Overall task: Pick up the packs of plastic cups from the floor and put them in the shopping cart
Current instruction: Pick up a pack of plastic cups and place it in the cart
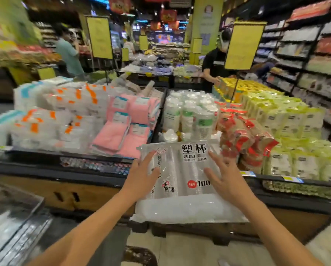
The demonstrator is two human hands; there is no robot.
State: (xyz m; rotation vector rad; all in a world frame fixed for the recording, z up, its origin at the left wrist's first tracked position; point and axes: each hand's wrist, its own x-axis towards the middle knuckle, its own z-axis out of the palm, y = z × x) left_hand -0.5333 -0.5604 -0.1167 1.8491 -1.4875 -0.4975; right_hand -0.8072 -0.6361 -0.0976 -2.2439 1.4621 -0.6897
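Observation:
A clear pack of plastic cups (181, 206), with black characters and a pink flower printed on its front, is up in the air in front of the display bins at chest height. My left hand (139, 179) lies flat on its left side with straight fingers. My right hand (228, 179) lies against its right side with spread fingers. Neither hand curls round the pack. The metal rim of the shopping cart (17, 214) shows at the lower left, with blurred clear packs inside it.
Low display bins (95, 181) stand right ahead, filled with pink towels (126, 129), paper cups (191, 116), red packs (243, 137) and yellow-green packs (295, 131). A person in black (214, 68) works behind them and another person (68, 52) stands far left. Shelves (314, 60) line the right side.

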